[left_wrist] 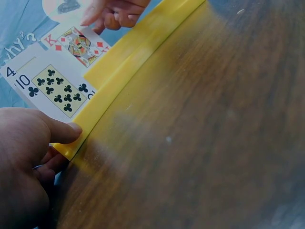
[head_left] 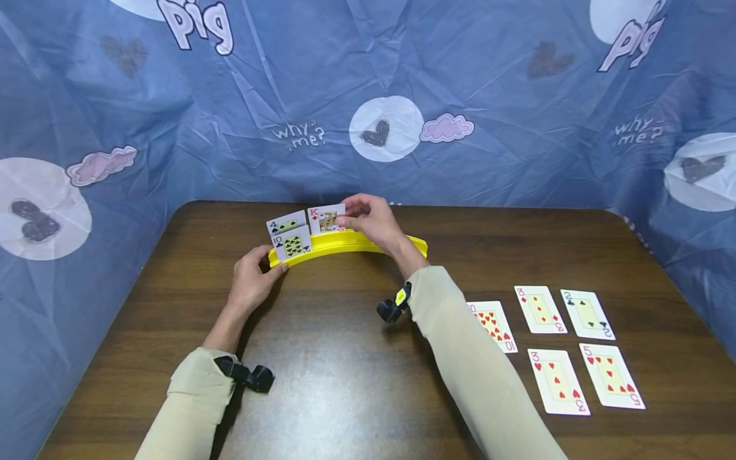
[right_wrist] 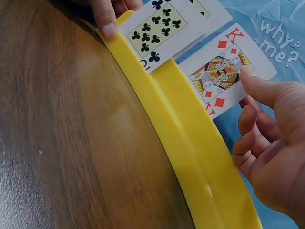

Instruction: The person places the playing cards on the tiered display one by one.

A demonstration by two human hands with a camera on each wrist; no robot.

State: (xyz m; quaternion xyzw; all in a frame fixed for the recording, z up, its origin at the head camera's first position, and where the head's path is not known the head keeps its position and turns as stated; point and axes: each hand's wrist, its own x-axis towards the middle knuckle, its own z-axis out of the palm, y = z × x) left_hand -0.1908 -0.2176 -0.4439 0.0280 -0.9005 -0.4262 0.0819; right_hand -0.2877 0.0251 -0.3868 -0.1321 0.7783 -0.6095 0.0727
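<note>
A curved yellow card holder [head_left: 339,244] stands toward the back of the table. My left hand [head_left: 252,278] grips its left end, thumb on the front and fingers behind. Just beside that hand, the ten of clubs [left_wrist: 57,88] stands in the front slot, overlapping a black four [head_left: 285,222] in the row behind. To their right is the king of diamonds [right_wrist: 217,71], upright in the back row. My right hand [head_left: 374,220] pinches the king's right edge, its thumb [right_wrist: 259,88] over the face and the fingers partly hidden behind.
Face up on the right of the brown table [head_left: 322,383] lie the three of diamonds [head_left: 540,310], two of clubs [head_left: 588,314], three of hearts [head_left: 558,382] and five of hearts [head_left: 612,375]. My right sleeve partly covers the ten of hearts [head_left: 494,326]. A blue printed cloth [head_left: 259,166] hangs behind.
</note>
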